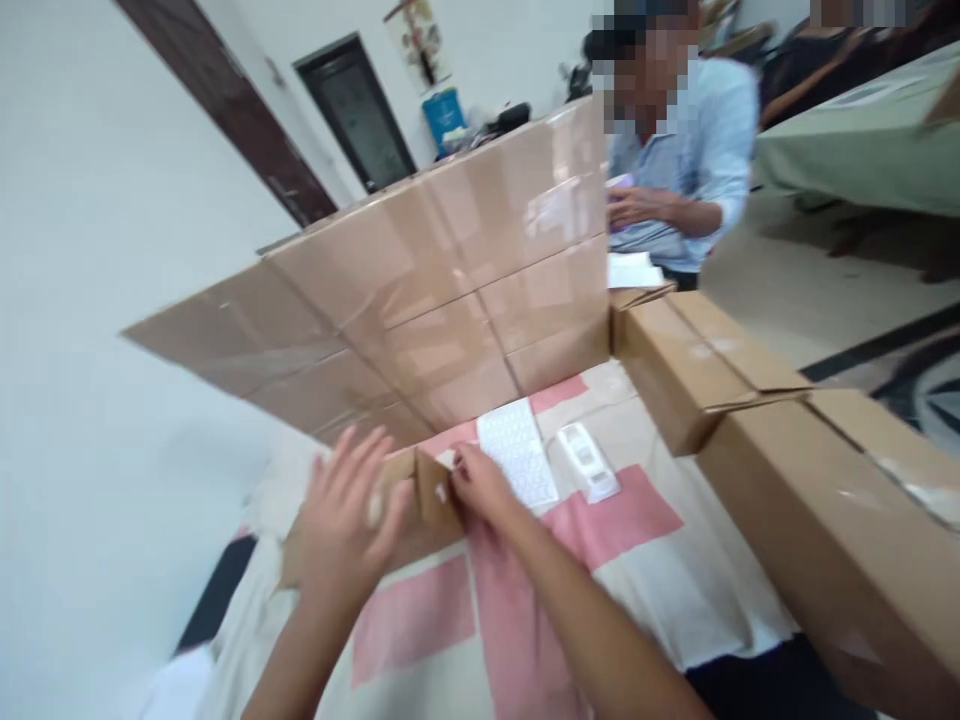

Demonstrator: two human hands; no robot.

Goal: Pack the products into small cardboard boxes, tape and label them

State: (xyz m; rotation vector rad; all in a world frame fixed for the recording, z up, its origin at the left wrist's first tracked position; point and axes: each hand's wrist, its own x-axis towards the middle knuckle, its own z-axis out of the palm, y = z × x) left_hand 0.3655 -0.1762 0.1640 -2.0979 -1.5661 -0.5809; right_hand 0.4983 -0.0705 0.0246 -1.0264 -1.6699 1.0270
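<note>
A small brown cardboard box (420, 505) lies on a pink-and-cream checked cloth (615, 560). My left hand (345, 520) rests on its left side with the fingers spread, blurred by motion. At the box's open end my right hand (480, 485) pinches a flap, fingers closed. Just right of that hand lie a white keyboard (519, 455) and a small white device (589, 462).
Stacked large cardboard boxes (450, 290) wall off the back, and long boxes (750, 440) run along the right. A person in a light blue shirt (690, 150) sits beyond them handling something. A green-covered table (862, 150) stands at far right.
</note>
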